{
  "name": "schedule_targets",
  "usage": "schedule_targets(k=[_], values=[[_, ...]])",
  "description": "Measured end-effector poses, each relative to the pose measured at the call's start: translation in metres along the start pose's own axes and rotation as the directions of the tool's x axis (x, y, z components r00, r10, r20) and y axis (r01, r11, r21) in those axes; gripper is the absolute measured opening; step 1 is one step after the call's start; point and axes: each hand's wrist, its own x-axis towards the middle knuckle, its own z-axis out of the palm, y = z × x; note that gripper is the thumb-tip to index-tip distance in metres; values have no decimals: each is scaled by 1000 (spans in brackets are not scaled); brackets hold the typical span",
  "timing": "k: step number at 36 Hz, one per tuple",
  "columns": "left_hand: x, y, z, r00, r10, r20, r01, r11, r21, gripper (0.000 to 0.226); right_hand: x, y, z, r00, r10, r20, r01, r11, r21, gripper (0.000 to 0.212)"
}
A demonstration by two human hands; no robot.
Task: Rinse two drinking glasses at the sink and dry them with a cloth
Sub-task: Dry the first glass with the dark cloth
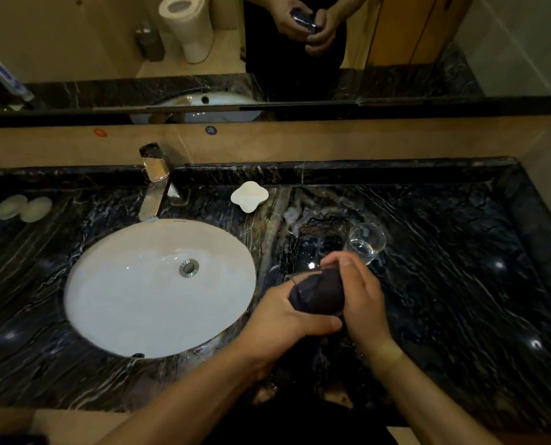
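Over the counter, just right of the white sink (pixel 113 284), I hold a drinking glass (pixel 295 279) lying sideways, stuffed and wrapped with a dark cloth (pixel 320 292). My left hand (pixel 287 319) grips the cloth from below on the left. My right hand (pixel 362 297) clasps the glass from the right, thumb on top. Most of the glass is hidden by cloth and fingers. A second clear glass (pixel 365 242) stands upright on the dark marble counter (pixel 460 284), just beyond my right hand.
The chrome tap (pixel 153 184) stands behind the sink, no water running. A white soap dish (pixel 249 196) sits right of the tap. Two pale round soaps (pixel 23 207) lie at the far left. A mirror (pixel 267 43) runs along the back wall.
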Motion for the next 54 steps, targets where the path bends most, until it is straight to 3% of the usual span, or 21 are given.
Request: schedule_targets(k=[2,4,7,11,13,16,18,20,22,25,28,31,34,37,40,44,47,49,51,53,54], values=[[-2,-2,4,995,100,13,-101,986,132,67,2,-3,1,997,69,-40,-69,998,-11,33],[0,-7,2,964,267,23,-251,871,423,68,4,-9,2,971,237,-30,-235,970,65,36],[0,-11,-5,883,416,219,-400,420,814,67,11,-22,-4,828,545,130,-558,822,111,51],[0,-8,-21,733,374,569,-589,-71,805,60,13,-24,-17,681,684,262,-674,725,-143,50],[2,-6,-28,683,331,650,-628,-188,755,56,14,-23,-18,647,701,300,-675,709,-204,48],[4,-5,-29,748,347,566,-596,-26,803,66,15,-26,-21,607,667,433,-683,716,-145,57],[5,-1,-24,848,373,377,-493,296,818,66,13,-27,-22,670,566,481,-643,766,-5,55],[4,8,-18,942,286,173,-334,757,562,55,8,-22,-18,778,442,446,-550,823,145,47],[4,17,-12,989,130,68,-139,980,145,48,3,-16,-13,878,308,367,-403,889,218,37],[5,18,-11,996,-77,34,83,972,-220,43,0,-10,-11,968,31,249,-59,993,106,39],[4,16,-10,983,-164,85,182,936,-301,50,2,-7,-11,966,-156,206,167,985,-34,34],[1,15,-6,989,-120,85,137,964,-226,46,4,-11,-7,977,-178,115,186,980,-67,21],[0,11,-1,999,24,38,-23,999,-23,57,4,-15,-1,998,-50,25,51,998,-22,27],[1,3,-2,969,235,70,-245,912,328,62,7,-19,3,972,233,10,-233,969,79,32],[3,-3,-12,890,373,262,-423,463,779,64,11,-27,-4,801,576,163,-592,803,69,37],[4,-3,-33,712,323,624,-636,-79,767,65,12,-29,-13,619,727,299,-702,682,-205,48],[6,-6,-40,671,306,675,-650,-195,734,59,15,-30,-14,558,723,407,-727,663,-180,54],[8,-7,-37,734,360,576,-609,-28,793,65,14,-30,-17,579,649,493,-704,703,-97,56],[8,-4,-30,851,382,359,-502,395,770,60,10,-28,-17,674,549,494,-640,768,20,50],[9,3,-25,961,238,139,-276,835,476,52,4,-21,-13,788,444,426,-537,835,122,45],[8,8,-22,988,140,70,-154,944,291,50,1,-17,-11,846,383,371,-454,882,125,39]])
